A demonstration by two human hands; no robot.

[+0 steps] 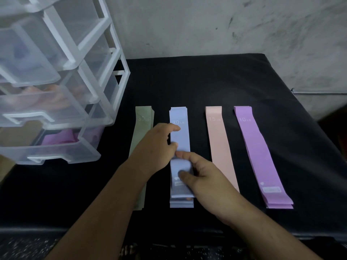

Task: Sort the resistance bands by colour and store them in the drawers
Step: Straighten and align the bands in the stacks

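Blue bands (pixel 183 137), left hand (pixel 155 145) pinching middle, right hand (pixel 203 178) nearer

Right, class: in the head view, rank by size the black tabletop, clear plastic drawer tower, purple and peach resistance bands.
black tabletop
clear plastic drawer tower
purple bands and peach band look alike, unranked
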